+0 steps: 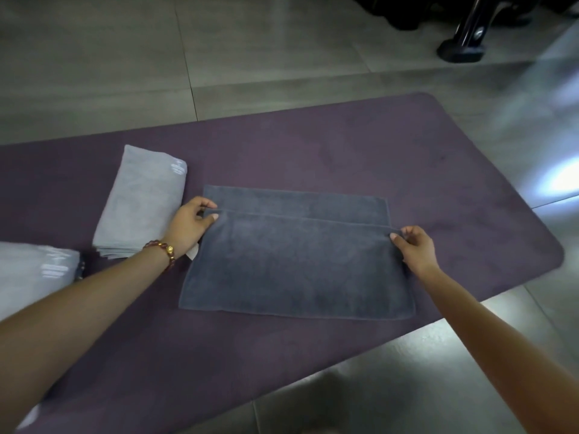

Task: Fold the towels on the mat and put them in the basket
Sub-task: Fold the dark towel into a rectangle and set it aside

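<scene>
A dark grey towel (297, 264) lies spread on the purple mat (376, 158), its near layer folded up over the far layer. My left hand (189, 225) pinches the left corner of the folded edge. My right hand (415, 249) pinches the right corner of that same edge. A light grey towel (141, 202), folded into a narrow stack, lies on the mat just left of my left hand. Another light grey towel (34, 270) shows at the left frame edge. No basket is in view.
Grey floor tiles (282, 57) surround the mat. A black stand foot (460, 48) sits on the floor at the far right. Bright light reflects off the floor (560, 180) at the right edge.
</scene>
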A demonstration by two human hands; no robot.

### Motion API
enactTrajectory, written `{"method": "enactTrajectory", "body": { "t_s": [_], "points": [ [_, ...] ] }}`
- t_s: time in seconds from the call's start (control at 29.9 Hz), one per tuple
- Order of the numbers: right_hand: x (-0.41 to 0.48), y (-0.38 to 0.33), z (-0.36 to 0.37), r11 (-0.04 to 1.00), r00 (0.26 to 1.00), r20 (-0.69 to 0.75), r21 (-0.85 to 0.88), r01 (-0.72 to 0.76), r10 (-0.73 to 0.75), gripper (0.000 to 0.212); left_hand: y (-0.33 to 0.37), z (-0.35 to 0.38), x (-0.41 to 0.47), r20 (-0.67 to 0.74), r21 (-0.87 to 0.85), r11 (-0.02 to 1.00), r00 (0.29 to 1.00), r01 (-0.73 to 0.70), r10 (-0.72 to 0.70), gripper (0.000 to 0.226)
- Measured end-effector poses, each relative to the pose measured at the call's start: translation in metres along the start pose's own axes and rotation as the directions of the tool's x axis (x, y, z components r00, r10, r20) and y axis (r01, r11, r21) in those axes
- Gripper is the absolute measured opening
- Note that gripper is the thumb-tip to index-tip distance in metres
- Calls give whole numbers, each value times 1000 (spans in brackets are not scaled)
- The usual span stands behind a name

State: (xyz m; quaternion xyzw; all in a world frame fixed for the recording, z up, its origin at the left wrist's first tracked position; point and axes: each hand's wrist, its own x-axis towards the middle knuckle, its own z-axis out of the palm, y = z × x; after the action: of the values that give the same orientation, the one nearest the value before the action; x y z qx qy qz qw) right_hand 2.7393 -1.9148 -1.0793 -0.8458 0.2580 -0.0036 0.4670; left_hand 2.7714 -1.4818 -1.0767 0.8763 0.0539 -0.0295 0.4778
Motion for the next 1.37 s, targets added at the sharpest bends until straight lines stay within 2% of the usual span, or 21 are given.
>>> {"method": "enactTrajectory", "body": {
  "t_s": [0.1, 0.3, 0.4, 0.47, 0.54, 0.6, 0.74, 0.8, 0.9, 1.0, 1.1, 1.2, 1.27, 1.37],
  "points": [
    [0, 1, -1, 995, 998, -7, 82, -54, 55, 20, 1, -3, 5, 45, 8, 999, 998, -33, 33, 21],
    [4, 2, 1, 990, 994, -7, 100, -103, 105, 22, 3, -11, 14, 180, 54, 997, 983, -54, 43, 27],
    [5, 4, 2, 989, 994, -11, 107, -105, 107, 22, 4, -12, 17, 194, 100, 994, 981, -34, 14, 18],
    [5, 6, 2, 994, 996, -20, 69, -85, 86, 23, 5, -11, 17, 189, 87, 996, 982, -23, 6, 24],
    [3, 5, 3, 996, 997, -16, 44, -76, 77, 26, 4, -10, 18, 182, 115, 993, 983, 13, -34, 18],
    [-3, 1, 3, 999, 999, -23, 41, -36, 37, 27, 2, -10, 19, 162, 127, 991, 984, 50, -71, 14],
    [-28, -9, 1, 982, 981, -70, -67, 178, -182, 14, 3, -9, 17, 126, 115, 990, 988, 77, -92, 17],
    [-35, -11, 2, 978, 976, -60, -51, 204, -207, 13, 3, -11, 17, 135, 119, 989, 985, 87, -103, 15],
    [-33, -14, 4, 983, 978, -105, -6, 182, -182, 10, 7, -12, 13, 130, -47, 989, 983, 140, -133, 18],
    [-24, -27, 5, 972, 951, -222, 47, 231, -215, 9, 17, -19, 6, 27, -283, 950, 991, 133, -131, 17],
    [-6, -48, 10, 961, 932, -279, 80, 264, -233, 9, 29, -31, 16, -57, -386, 915, 987, 116, -149, 17],
    [19, -63, 20, 979, 952, -249, 56, 196, -176, 11, 32, -35, 35, -67, -377, 912, 977, 163, -203, 21],
    [29, -64, 29, 996, 977, -195, 6, 94, -91, 13, 25, -26, 44, -62, -272, 944, 975, 190, -214, 24],
    [33, -59, 39, 999, 977, -208, 5, -45, 45, 13, 14, -9, 52, -139, -104, 977, 970, 184, -198, 19]
  ]
}}
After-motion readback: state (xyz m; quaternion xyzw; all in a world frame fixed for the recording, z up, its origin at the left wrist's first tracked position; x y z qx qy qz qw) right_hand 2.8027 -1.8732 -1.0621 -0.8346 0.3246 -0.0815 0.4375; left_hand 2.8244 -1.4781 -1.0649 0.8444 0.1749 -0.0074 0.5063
